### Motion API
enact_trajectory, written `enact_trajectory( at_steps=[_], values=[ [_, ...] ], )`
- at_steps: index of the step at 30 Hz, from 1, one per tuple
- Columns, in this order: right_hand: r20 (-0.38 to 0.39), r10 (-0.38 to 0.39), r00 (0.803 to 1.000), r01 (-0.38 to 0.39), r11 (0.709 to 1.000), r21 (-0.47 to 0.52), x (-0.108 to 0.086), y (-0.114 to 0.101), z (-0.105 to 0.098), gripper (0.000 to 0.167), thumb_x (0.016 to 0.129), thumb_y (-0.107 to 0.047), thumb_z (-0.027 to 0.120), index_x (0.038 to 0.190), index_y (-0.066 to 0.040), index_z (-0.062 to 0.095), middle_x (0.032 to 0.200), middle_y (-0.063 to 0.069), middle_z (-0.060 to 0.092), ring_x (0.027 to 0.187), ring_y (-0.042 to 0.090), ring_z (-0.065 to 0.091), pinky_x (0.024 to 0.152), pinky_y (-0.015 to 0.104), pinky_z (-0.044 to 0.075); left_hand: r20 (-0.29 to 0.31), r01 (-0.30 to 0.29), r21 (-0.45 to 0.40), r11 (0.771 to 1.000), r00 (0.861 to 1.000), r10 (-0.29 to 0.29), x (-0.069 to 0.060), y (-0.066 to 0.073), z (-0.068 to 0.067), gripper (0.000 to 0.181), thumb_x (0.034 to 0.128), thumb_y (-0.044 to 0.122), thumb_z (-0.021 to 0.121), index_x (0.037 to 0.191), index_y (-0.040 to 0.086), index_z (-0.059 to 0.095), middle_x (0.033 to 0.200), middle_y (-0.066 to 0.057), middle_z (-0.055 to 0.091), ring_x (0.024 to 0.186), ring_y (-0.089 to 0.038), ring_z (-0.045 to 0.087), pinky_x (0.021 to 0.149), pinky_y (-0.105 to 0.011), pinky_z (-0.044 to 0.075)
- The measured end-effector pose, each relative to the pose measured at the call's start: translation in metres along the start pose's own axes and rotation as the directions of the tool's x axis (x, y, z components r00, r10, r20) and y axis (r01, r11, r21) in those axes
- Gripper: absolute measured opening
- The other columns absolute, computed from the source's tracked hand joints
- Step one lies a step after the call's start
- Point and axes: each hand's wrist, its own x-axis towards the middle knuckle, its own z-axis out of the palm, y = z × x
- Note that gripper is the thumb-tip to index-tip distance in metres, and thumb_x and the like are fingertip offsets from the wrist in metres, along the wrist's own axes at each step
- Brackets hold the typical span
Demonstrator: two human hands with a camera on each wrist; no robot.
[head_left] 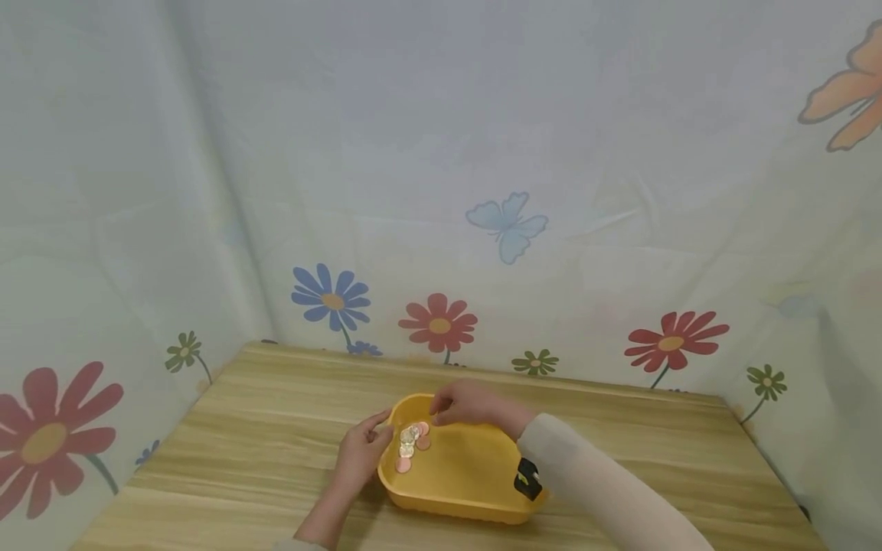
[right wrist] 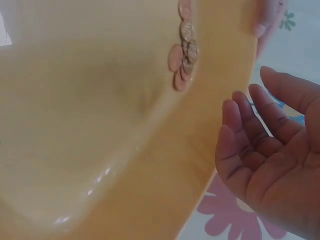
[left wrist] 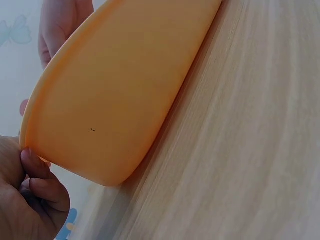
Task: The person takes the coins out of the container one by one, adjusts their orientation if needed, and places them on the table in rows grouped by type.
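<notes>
Wood-grain table (head_left: 276,428) bears a yellow tray (head_left: 468,471) containing coins (head_left: 407,450)

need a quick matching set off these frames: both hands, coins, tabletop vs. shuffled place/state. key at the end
Column 1
1. Left hand
2. Right hand
3. Coins
4. Tabletop

Column 2
A. Clustered inside the left end of the yellow tray
B. Wood-grained, under the tray
C. Near the tray's far rim, fingers loosely curled, nothing visible in them
D. Gripping the tray's rim at its left end

Pairs: 1-D, 2-C, 3-A, 4-B
</notes>
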Motion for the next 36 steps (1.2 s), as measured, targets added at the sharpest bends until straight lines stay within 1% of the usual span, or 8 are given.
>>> enact_trajectory(
  at_steps=[9,15,21,24,25,31,32,36],
  values=[
    [-0.033,-0.049,0.998,0.047,0.997,-0.058,0.019,-0.002,0.023,0.018,0.091,-0.013,0.075,0.105,-0.003,0.077,0.094,0.007,0.074,0.079,0.009,0.055,0.072,0.022,0.05,-0.003,-0.022,0.011,1.0,1.0,0.022,-0.001,0.001,-0.002,0.041,0.0991,0.011,0.062,0.138,-0.003,0.061,0.074,-0.017,0.067,0.049,-0.009,0.048,0.043,-0.019,0.042],
    [-0.032,-0.028,0.999,0.029,0.999,0.03,0.026,0.0,0.035,0.017,0.09,-0.009,0.075,0.104,0.001,0.074,0.088,0.009,0.071,0.074,0.009,0.052,0.067,0.02,0.046,-0.004,-0.021,0.011,1.0,1.0,0.021,-0.001,0.002,-0.001,0.041,0.0981,0.011,0.063,0.137,-0.003,0.062,0.07,-0.011,0.063,0.046,-0.008,0.044,0.041,-0.019,0.039],
    [-0.051,-0.025,0.998,0.027,0.998,0.056,0.03,-0.002,0.045,0.015,0.089,-0.006,0.074,0.101,0.004,0.073,0.084,0.011,0.072,0.069,0.008,0.052,0.062,0.018,0.043,-0.01,-0.031,0.003,1.0,0.999,0.031,0.0,0.002,0.0,0.041,0.0968,0.01,0.064,0.135,-0.004,0.063,0.063,-0.002,0.055,0.045,-0.008,0.041,0.041,-0.018,0.036],
    [-0.05,-0.01,0.999,0.014,0.996,0.09,0.032,-0.002,0.048,0.015,0.088,-0.002,0.073,0.101,0.005,0.072,0.084,0.014,0.074,0.068,0.01,0.055,0.061,0.018,0.043,-0.01,-0.036,-0.005,0.999,0.999,0.036,0.0,0.002,0.0,0.041,0.0965,0.009,0.064,0.135,-0.005,0.062,0.062,-0.002,0.054,0.044,-0.008,0.04,0.04,-0.018,0.035],
    [-0.043,-0.016,0.999,0.021,0.995,0.1,0.033,0.0,0.049,0.015,0.088,-0.002,0.072,0.101,0.005,0.072,0.08,0.009,0.073,0.067,0.008,0.056,0.061,0.017,0.044,-0.009,-0.037,-0.006,0.999,0.999,0.037,0.0,0.002,0.0,0.041,0.0965,0.009,0.064,0.135,-0.005,0.063,0.062,-0.002,0.054,0.043,-0.007,0.039,0.04,-0.018,0.035],
    [-0.042,0.01,0.999,-0.004,0.988,0.152,0.041,0.004,0.058,0.015,0.085,0.001,0.074,0.099,0.007,0.071,0.075,0.008,0.071,0.06,0.006,0.055,0.056,0.016,0.045,-0.005,-0.03,-0.002,1.0,1.0,0.03,0.0,0.002,-0.001,0.041,0.097,0.009,0.063,0.136,-0.004,0.062,0.064,-0.004,0.056,0.042,-0.007,0.038,0.04,-0.018,0.034],
    [-0.049,0.031,0.998,-0.023,0.987,0.158,0.041,0.003,0.059,0.015,0.085,0.001,0.075,0.099,0.007,0.072,0.078,0.012,0.072,0.061,0.008,0.054,0.056,0.017,0.044,-0.005,-0.026,-0.004,1.0,1.0,0.026,0.0,0.002,-0.001,0.041,0.0971,0.009,0.062,0.136,-0.004,0.062,0.065,-0.005,0.057,0.043,-0.007,0.038,0.04,-0.018,0.035],
    [-0.06,0.053,0.997,-0.041,0.982,0.183,0.043,0.003,0.065,0.014,0.085,0.001,0.076,0.099,0.005,0.073,0.082,0.009,0.07,0.062,0.009,0.055,0.056,0.017,0.049,-0.004,-0.019,-0.007,1.0,1.0,0.019,-0.001,0.0,-0.001,0.041,0.0972,0.009,0.062,0.137,-0.003,0.062,0.069,-0.011,0.063,0.044,-0.008,0.042,0.041,-0.018,0.037]
  ],
)
